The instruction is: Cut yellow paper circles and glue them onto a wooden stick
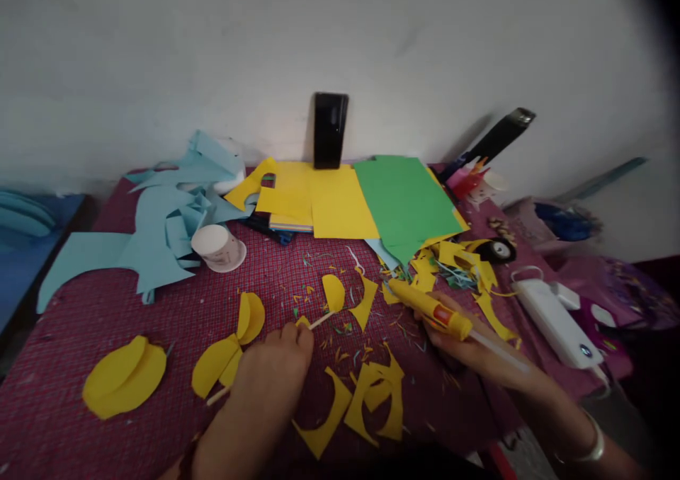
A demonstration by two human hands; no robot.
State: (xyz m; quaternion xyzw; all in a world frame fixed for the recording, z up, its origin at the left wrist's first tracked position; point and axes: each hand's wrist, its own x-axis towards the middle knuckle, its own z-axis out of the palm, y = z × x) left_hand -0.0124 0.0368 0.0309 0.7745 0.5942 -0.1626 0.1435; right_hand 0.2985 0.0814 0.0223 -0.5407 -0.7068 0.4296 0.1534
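Note:
My left hand [272,363] is closed in a pinch on a thin wooden stick [321,321] that carries a folded yellow paper petal [334,292] at its far end. The stick's near end pokes out below my wrist. My right hand [467,349] is wrapped round a yellow glue gun [431,310], whose nozzle points left toward the petal and lies a short way from it. Folded yellow petals [251,317] and another pair [217,363] lie just left of my left hand. A larger yellow folded disc [125,378] rests at the near left.
A maroon checked cloth [159,317] covers the table. Light blue paper scraps [159,232], a tipped paper cup [217,248], yellow sheets [329,204] and a green sheet [406,200] lie at the back. A black phone [330,130] leans on the wall. A white power bank [557,321] sits right.

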